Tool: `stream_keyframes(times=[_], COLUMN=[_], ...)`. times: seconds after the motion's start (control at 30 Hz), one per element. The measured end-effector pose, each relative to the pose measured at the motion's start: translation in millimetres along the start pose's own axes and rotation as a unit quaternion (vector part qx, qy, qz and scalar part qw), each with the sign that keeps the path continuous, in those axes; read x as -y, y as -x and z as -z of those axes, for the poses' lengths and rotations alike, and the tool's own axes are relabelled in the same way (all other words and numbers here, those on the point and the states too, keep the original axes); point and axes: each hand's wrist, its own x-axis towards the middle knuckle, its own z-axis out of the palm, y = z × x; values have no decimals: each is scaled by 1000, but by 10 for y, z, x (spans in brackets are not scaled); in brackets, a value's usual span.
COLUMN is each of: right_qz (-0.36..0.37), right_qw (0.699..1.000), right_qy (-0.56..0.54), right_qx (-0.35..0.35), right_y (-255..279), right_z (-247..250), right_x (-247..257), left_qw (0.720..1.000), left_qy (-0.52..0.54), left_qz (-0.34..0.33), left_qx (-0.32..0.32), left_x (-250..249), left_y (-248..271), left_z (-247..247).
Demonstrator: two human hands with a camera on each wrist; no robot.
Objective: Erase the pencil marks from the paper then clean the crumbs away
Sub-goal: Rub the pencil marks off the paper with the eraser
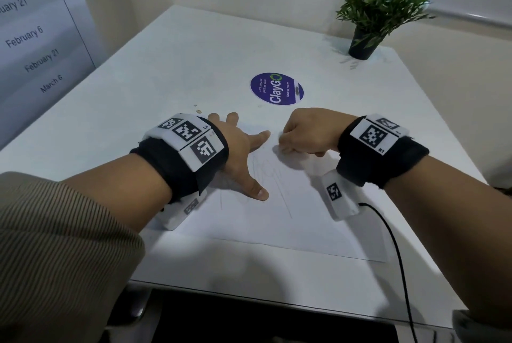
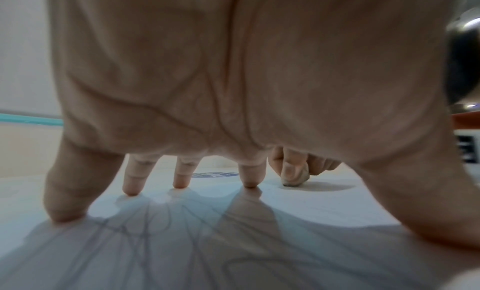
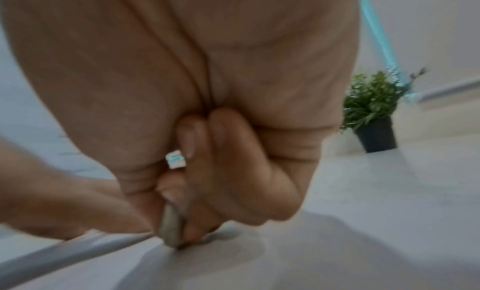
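Five left fingertips (image 2: 132, 189) spread wide, pressed flat on one paper (image 1: 304, 226). Right fingers (image 3: 233, 171) curled tight, pinching one eraser (image 3: 170, 230), worn grey tip touching the sheet's far part just beside the left hand (image 1: 241, 148). Pencil marks (image 1: 266, 173) between both hands, near the thumb. Right hand (image 1: 307, 132) fisted in head view, eraser hidden there; visible only in wrist views. Left wrist view alone: scribbles under the palm. Beyond, on one table (image 1: 171, 65): one round sticker (image 1: 277, 89), one plant (image 1: 379, 10). Crumbs too small to tell.
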Motion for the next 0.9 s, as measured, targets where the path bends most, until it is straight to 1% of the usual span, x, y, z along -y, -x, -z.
stream_keyframes(times=[0.1,0.13,0.23,0.27,0.37,0.4,0.5,0.53,0.63,0.67,0.77,0.8,0.9], right_qz=[34,34,0,-2,31,30,-4,-3,28,30,8,12,38], right_qw=[998,999,1000,1000,999,999,1000,1000,999,999,1000,999,998], right_qy=[12,10,3,11,17,10,1,12,27,23,27,36,41], right_qx=[41,40,-4,-6,39,36,-6,-8,34,33,-3,0,41], right_y=[34,27,6,16,78,73,52,52,92,92,98,112,167], right_z=[-123,-113,21,20,-105,-109,-2,-10,-132,-135,-56,-69,-159], right_x=[113,106,-9,-10,78,63,-23,-14,77,66,17,38,118], left_qw=[1000,1000,1000,1000,1000,1000,1000,1000,1000,1000,1000,1000,1000], left_qy=[4,3,0,-1,0,-1,-1,-3,-2,-1,-5,-6,0], left_qz=[-12,-12,-4,-3,-12,-12,-5,-5,-9,-7,-5,-6,-7], left_qx=[-5,-6,-5,-4,-9,-7,-2,-2,0,1,-3,-3,1], left_x=[12,21,22,23,25,28,31,29,25,23,20,20,18], left_y=[-24,-37,-36,-27,-41,-48,-45,-39,-55,-56,-50,-49,-53], left_z=[-10,-17,-24,-26,-18,-16,-15,-13,-12,-14,-23,-19,1])
